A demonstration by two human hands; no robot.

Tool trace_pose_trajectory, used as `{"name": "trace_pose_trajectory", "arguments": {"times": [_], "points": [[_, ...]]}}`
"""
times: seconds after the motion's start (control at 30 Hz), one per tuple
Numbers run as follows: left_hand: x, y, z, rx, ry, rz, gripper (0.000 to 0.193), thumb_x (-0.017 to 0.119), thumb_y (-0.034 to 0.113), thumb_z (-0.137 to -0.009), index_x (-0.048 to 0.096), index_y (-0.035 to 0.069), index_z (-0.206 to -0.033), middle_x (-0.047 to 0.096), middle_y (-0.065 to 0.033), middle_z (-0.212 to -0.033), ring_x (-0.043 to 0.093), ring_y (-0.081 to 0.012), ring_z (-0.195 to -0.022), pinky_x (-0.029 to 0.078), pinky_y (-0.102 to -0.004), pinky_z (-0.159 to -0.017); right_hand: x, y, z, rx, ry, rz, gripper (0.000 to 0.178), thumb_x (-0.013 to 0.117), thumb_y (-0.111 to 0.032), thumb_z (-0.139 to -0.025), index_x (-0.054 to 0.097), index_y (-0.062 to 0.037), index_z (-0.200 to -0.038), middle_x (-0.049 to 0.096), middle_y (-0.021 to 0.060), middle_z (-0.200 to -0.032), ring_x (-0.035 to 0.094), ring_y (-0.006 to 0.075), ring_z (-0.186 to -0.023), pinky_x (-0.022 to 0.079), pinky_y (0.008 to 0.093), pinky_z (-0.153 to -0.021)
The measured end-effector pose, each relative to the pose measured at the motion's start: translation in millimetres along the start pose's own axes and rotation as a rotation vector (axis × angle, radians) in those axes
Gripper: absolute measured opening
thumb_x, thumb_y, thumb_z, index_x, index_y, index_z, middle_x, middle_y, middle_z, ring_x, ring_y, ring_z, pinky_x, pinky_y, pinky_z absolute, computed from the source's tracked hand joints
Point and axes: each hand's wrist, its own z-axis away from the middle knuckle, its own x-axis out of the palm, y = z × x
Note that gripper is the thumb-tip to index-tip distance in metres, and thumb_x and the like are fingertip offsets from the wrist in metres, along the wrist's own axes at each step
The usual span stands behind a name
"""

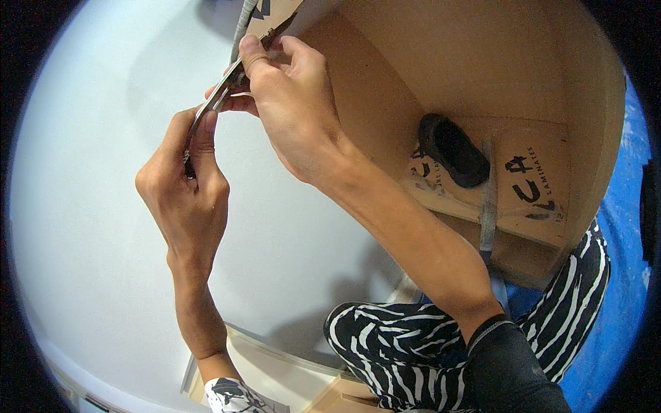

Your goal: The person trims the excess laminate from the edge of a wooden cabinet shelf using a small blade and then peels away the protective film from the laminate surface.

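Up near the top edge, left of centre, both hands are closed on one slim metal piece [219,94], so it lies within the grip itself and neither hand is nearer to it than the other. Its long axis runs on a slant, from low on the left to high on the right, nearly spanning the gap between the two holds. The left hand [186,182] pinches the lower end between thumb and bent fingers, with a dark tip showing in the palm; the right hand [292,96] grasps it farther up, thumb laid along it and fingers curled behind, and a dark end juts past the knuckles. What the hidden fingertips bear on cannot be told. Close by the right thumb, a narrow grey strip [242,27] rises to the top edge. Behind the hands spreads a pale surface [103,172]. Farther out to the right, well apart from the grip, a black shoe-like thing [458,155] rests on brown cardboard [509,203] beside an upright grey bar [488,199]. Below are striped trousers [406,344], and blue sheeting [623,213] shows at the far right.
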Motion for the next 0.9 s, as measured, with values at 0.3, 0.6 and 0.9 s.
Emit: {"name": "trace_pose_trajectory", "arguments": {"times": [0.3, 0.6, 0.9], "points": [[2.9, -17.3, -7.5, -0.115, -0.114, 0.019, 0.014, 0.058, 0.01, -0.096, 0.066, -0.001, -0.099, 0.044, 0.0026, -0.062, 0.032, -0.0056, -0.055, 0.024, -0.0247, -0.048, -1.6, 9.1, -11.4, 0.049, 0.033, -0.094, 0.025, 0.052, -0.019, -0.098, 0.044, 0.0049, -0.101, 0.054, 0.0086, -0.078, 0.058, 0.0134, -0.064, 0.06, 0.032, -0.059], [-1.3, -12.4, -10.0, -0.083, -0.123, 0.061, 0.014, 0.057, 0.011, -0.097, 0.066, -0.001, -0.099, 0.044, 0.0031, -0.062, 0.031, -0.0051, -0.055, 0.024, -0.0242, -0.048, -2.1, 3.6, -7.3, 0.105, -0.009, -0.073, 0.022, 0.048, -0.019, -0.101, 0.045, 0.0023, -0.099, 0.058, 0.0103, -0.082, 0.065, 0.021, -0.076, 0.06, 0.0353, -0.071], [2.8, -2.9, -8.5, 0.016, -0.038, 0.024, 0.008, 0.06, 0.003, -0.092, 0.068, 0.001, -0.091, 0.046, 0.0006, -0.052, 0.031, -0.0057, -0.044, 0.022, -0.0248, -0.042, -6.2, -0.2, -6.3, 0.096, -0.054, -0.028, 0.023, 0.045, -0.022, -0.102, 0.048, 0.0012, -0.1, 0.06, 0.0098, -0.082, 0.068, 0.0235, -0.081, 0.059, 0.0365, -0.076]]}}
